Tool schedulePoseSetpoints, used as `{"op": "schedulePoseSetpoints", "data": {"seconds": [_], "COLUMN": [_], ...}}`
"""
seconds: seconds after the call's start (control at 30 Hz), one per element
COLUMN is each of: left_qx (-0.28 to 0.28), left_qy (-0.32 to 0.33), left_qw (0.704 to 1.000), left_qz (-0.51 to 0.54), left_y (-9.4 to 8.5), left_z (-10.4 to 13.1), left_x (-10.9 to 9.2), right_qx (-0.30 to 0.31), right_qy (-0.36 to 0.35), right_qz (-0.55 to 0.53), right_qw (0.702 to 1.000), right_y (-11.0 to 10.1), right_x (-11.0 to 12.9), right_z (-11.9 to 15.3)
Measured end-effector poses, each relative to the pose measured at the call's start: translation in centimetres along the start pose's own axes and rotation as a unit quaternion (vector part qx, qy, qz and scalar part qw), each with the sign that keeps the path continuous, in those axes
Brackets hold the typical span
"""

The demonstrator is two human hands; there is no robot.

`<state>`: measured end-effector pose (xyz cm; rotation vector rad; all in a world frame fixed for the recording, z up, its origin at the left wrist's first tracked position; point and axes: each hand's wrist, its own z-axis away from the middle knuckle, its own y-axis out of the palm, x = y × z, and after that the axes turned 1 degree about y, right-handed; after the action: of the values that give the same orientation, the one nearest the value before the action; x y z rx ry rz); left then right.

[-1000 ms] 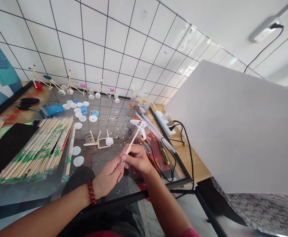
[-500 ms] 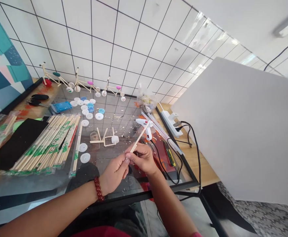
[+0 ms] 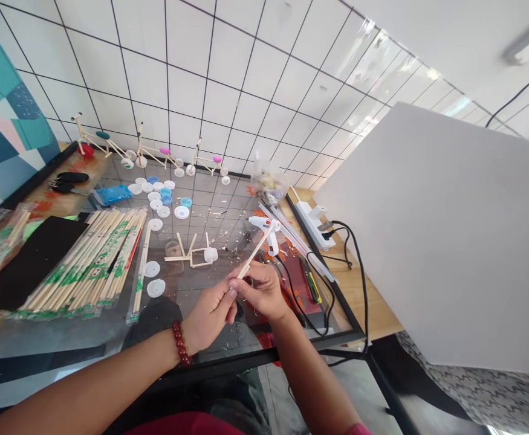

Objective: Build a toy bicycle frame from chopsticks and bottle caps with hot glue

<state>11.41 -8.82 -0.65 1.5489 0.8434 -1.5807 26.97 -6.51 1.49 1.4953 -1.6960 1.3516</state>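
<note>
Both hands meet over the front of the glass table, pinching a pale wooden chopstick that slants up to the right. My left hand, with a red bead bracelet at its wrist, grips the lower end. My right hand holds it just above, and a short second piece of wood seems to lie along it there. The chopstick's far tip overlaps the white glue gun lying behind. Left of the hands lies a small frame of glued sticks with a white cap on it.
Wrapped chopsticks and a black sheet lie at left. Bottle caps are scattered beyond them. Several stick bicycle models stand by the wall. Glue sticks, a utility knife and a power strip with cables are at right.
Almost nothing differs. The hands keep their hold on the chopstick, and its tilt is nearly the same. The whole view has shifted very slightly.
</note>
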Motion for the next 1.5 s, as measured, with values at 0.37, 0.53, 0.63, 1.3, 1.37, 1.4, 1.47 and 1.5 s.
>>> {"op": "schedulePoseSetpoints", "data": {"seconds": [0.37, 0.53, 0.63, 1.3, 1.37, 1.4, 1.47, 1.5], "left_qx": [-0.011, -0.011, -0.019, -0.293, -0.352, -0.382, -0.42, -0.437], "left_qy": [-0.014, -0.033, -0.035, 0.378, 0.4, 0.402, 0.392, 0.386], "left_qw": [0.997, 0.997, 0.996, 0.857, 0.83, 0.819, 0.812, 0.809], "left_qz": [0.07, 0.071, 0.08, -0.19, -0.164, -0.144, -0.099, -0.07], "left_y": [0.2, 0.3, 0.4, -4.9, -6.6, -7.6, -9.3, -10.1], "left_z": [-0.1, 0.0, 0.0, -0.5, -1.2, -1.6, -2.6, -3.1], "left_x": [-0.3, -0.2, -0.2, -3.8, -4.2, -4.3, -4.2, -4.2], "right_qx": [0.005, -0.005, -0.001, 0.023, 0.014, 0.007, -0.007, -0.015], "right_qy": [0.058, 0.045, 0.051, 0.179, 0.191, 0.194, 0.19, 0.183], "right_qz": [-0.045, -0.011, -0.013, 0.356, 0.382, 0.384, 0.383, 0.383], "right_qw": [0.997, 0.999, 0.999, 0.917, 0.904, 0.903, 0.904, 0.905], "right_y": [0.3, 0.1, 0.2, 0.0, 0.2, 0.2, 0.3, 0.3], "right_x": [-0.4, -0.5, -0.6, -1.6, -1.5, -1.6, -1.8, -1.9], "right_z": [0.4, 0.0, 0.0, -0.4, -0.4, -0.4, -0.4, -0.4]}}
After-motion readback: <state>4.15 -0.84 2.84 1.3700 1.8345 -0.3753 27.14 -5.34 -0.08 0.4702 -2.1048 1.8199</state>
